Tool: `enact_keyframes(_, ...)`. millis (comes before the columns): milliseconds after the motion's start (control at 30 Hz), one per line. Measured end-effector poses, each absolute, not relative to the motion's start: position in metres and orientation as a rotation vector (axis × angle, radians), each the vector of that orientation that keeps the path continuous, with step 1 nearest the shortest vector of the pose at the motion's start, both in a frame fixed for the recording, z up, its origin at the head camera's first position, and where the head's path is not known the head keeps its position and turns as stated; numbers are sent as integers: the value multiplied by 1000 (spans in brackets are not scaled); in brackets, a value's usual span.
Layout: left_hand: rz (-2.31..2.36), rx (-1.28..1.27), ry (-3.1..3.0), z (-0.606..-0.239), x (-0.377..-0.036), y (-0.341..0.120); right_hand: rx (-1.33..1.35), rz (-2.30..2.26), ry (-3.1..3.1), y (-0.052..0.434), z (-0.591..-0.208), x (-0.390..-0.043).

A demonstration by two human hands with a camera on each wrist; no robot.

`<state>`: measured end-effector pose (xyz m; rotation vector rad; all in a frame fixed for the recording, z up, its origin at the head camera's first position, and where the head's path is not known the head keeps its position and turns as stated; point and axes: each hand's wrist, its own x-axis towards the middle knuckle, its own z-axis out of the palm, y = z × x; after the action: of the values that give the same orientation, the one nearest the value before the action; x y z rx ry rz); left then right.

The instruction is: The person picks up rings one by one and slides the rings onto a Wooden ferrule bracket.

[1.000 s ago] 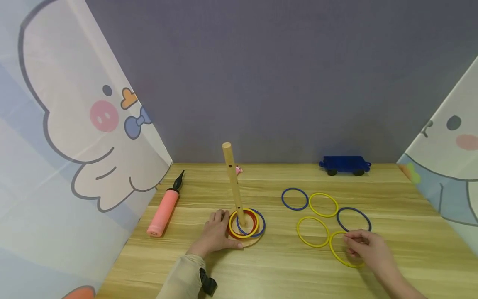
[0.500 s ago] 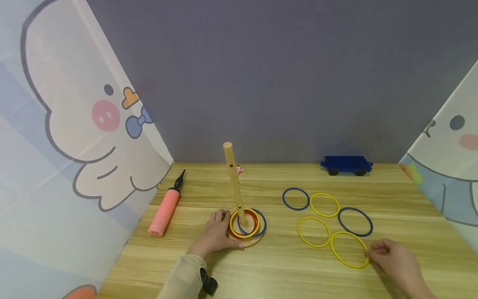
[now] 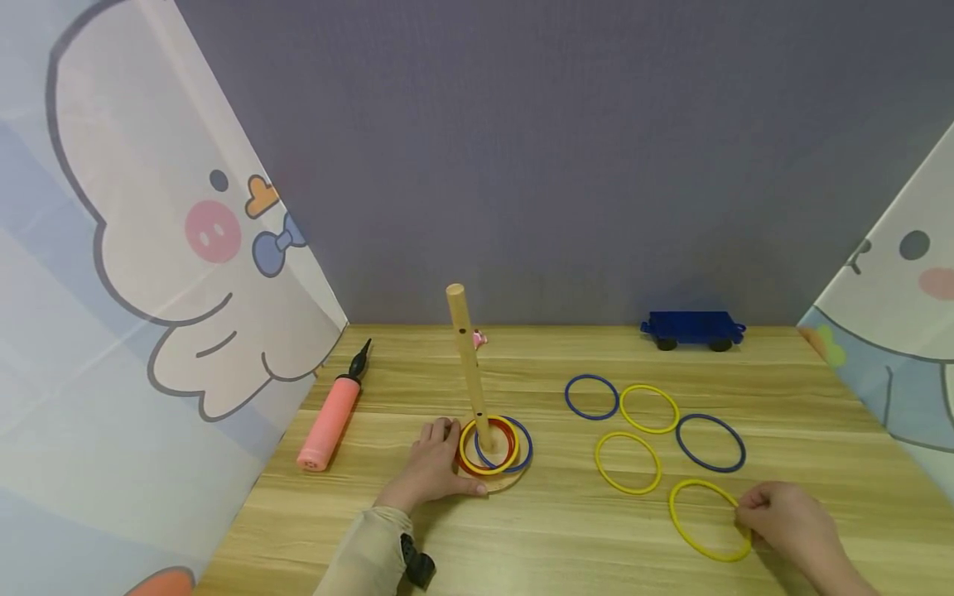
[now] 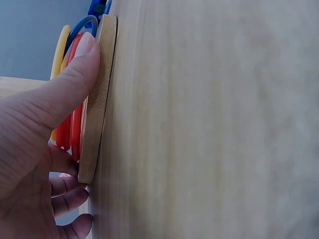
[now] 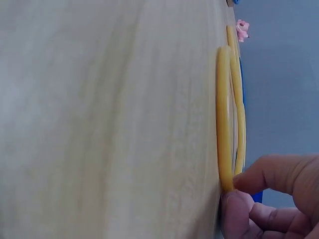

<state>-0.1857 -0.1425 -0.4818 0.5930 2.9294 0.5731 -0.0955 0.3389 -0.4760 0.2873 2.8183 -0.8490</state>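
Note:
My left hand (image 3: 431,470) grips the round wooden base (image 4: 97,109) of a ring-toss stand, thumb on the near edge and fingers around the left side. From that base rises an upright wooden post (image 3: 469,356). Yellow, red (image 4: 76,129) and blue rings lie around its foot. On the right, my right hand (image 3: 793,521) pinches the near right edge of a yellow ring (image 5: 224,114) between thumb and forefinger. The ring lies low and nearly flat over the table; in the right wrist view its far end shows slightly apart from other yellow rings behind.
Two blue rings, one farther left (image 3: 591,377) and one nearer (image 3: 710,416), lie with two yellow rings (image 3: 628,433) right of the stand. A pink hand pump (image 3: 328,426) lies left. At the back are a blue toy wagon (image 3: 693,325) and a small pink figure (image 3: 479,338).
My right hand moved right along the yellow ring to its right edge, then drew the ring slightly toward me, away from the neighbouring rings. My left hand stays on the base.

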Motion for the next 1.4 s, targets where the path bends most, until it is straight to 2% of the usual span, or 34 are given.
enact_keyframes(167, 562, 586, 2931, -481, -185, -142, 296, -888, 2783, 336, -475, -98)
enact_keyframes(300, 558, 595, 2942, -481, -185, -142, 306, -1089, 2707, 330, -475, -97)
enact_keyframes(567, 588, 590, 2939, -481, -185, -142, 73, -1499, 2435, 314, -468, -98)
enact_keyframes(867, 592, 594, 2931, -480, -184, -142, -57, -1665, 2261, 278, -444, -111)
enact_keyframes(1400, 574, 590, 2936, -483, -185, -143, -125, -1843, 2173, 230, -401, -132)
